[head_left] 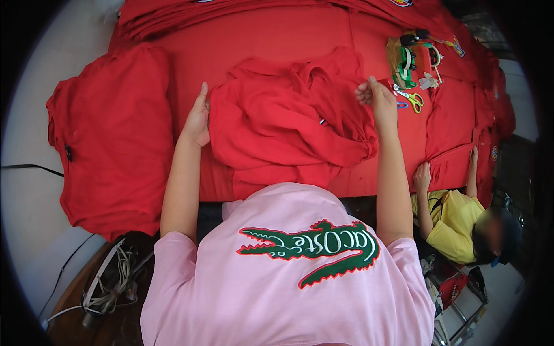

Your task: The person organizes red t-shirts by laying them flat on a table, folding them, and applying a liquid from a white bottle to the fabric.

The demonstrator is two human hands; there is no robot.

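Note:
A crumpled red garment [277, 127], looking like a shirt, lies in a loose heap in front of me, with a small dark-and-white tag showing among its folds. My left hand [197, 121] is at the heap's left edge, fingers straight and palm turned toward the cloth. On the other side, my right hand [381, 101] is raised by the heap's upper right edge. Its fingers are loosely bent and apart from the thumb, with nothing visible in them. Whether either hand touches the cloth I cannot tell.
A flat pile of red garments [115, 138] lies at left. Yellow-handled scissors [412, 101] and a box of tape and small tools [407, 60] sit at upper right. More red garments [456, 115] cover the right side, where a person in yellow [453, 225] works. Cables [118, 277] hang lower left.

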